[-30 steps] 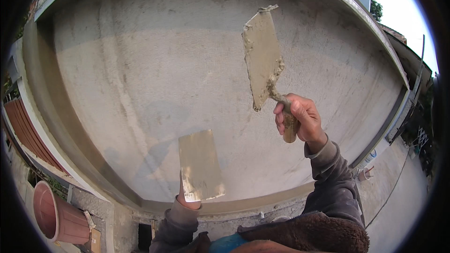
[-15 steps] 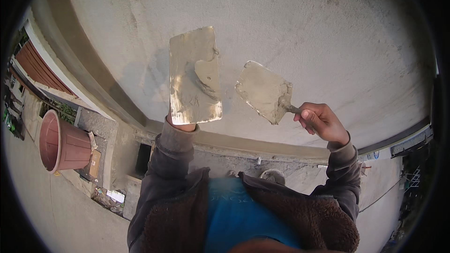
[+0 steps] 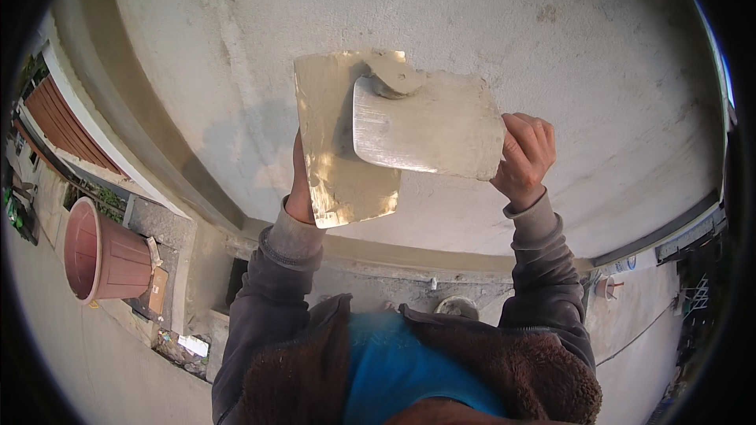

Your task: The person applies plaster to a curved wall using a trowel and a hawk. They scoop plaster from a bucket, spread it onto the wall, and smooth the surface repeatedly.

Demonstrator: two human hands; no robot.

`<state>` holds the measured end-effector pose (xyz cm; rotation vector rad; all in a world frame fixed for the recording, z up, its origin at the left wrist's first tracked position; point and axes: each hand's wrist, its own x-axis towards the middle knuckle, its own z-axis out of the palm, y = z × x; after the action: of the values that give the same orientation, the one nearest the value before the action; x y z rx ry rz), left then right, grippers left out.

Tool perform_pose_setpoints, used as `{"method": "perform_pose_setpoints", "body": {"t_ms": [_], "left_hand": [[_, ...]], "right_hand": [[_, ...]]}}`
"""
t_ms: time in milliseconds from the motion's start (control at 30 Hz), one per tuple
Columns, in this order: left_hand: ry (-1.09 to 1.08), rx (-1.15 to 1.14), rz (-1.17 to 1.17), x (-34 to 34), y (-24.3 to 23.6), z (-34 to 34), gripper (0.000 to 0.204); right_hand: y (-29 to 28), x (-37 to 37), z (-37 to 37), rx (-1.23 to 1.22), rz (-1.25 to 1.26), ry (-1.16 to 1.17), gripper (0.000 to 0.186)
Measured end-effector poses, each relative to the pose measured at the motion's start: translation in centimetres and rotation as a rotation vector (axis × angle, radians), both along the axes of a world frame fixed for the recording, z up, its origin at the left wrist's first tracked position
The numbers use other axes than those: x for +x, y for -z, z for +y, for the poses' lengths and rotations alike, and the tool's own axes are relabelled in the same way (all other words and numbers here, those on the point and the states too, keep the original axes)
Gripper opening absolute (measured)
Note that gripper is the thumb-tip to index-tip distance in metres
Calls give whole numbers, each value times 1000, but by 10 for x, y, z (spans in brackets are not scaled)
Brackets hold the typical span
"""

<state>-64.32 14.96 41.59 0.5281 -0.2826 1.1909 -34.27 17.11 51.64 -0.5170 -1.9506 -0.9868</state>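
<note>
My left hand [image 3: 300, 189] supports a rectangular metal hawk [image 3: 324, 122] smeared with grey mortar; its fingers are hidden behind the plate, with only the side of the hand and wrist showing. Across the hawk's right half lies a broad plastering trowel [image 3: 441, 132], its flat face coated in thin mortar and its left edge bare and shiny. A thick lump of mortar [image 3: 396, 77] sits at the trowel's upper left edge, over the hawk's top. My right hand [image 3: 526, 153] is closed at the trowel's right end, where the blade hides most of the handle.
A large grey plastered wall [image 3: 567, 71] fills the space beyond the tools. To the left stand a reddish tub [image 3: 122, 256] and a brown ribbed panel [image 3: 67, 126]. A round bucket [image 3: 457, 307] is low near my body, and a small pail [image 3: 606, 287] is farther right.
The trowel has swung left and turned, now overlapping the hawk where before there was a gap. The mortar lump has shifted to the trowel's upper edge. The hawk has moved slightly right.
</note>
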Motion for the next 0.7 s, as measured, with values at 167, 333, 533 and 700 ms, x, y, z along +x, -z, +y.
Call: {"method": "perform_pose_setpoints", "body": {"t_ms": [167,333,533,700], "left_hand": [[-5,-21,12,-6,9,1,58],[-138,-256,16,-16,32,-25,58],[-253,-373,122,-9,19,-42,48],[-375,-405,190,-8,17,-50,48]], "right_hand": [[-104,6,22,293,73,97,29],[-201,18,24,319,84,228,18],[-255,36,47,435,52,328,23],[-265,35,40,453,156,381,22]]}}
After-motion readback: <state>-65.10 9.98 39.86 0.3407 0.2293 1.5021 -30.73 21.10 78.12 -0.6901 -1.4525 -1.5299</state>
